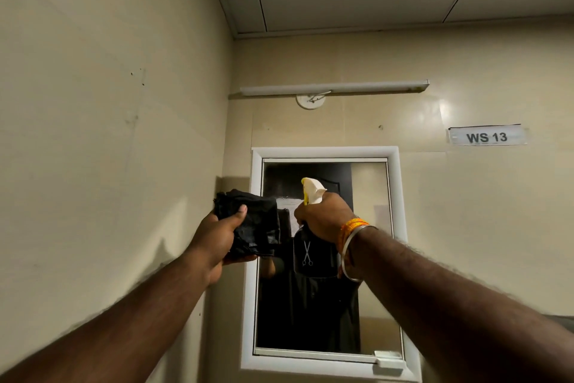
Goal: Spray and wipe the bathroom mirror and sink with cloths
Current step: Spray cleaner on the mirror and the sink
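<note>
A white-framed mirror hangs on the beige tiled wall straight ahead. My right hand is raised in front of its upper part, wrapped round the neck of a spray bottle whose white and yellow head points left toward the glass. My left hand is held up just left of the mirror's frame, gripping a bunched black cloth. The sink is out of view.
A tube light and a round white fitting sit on the wall above the mirror. A paper label reading WS 13 is stuck at the right. A beige side wall stands close on the left.
</note>
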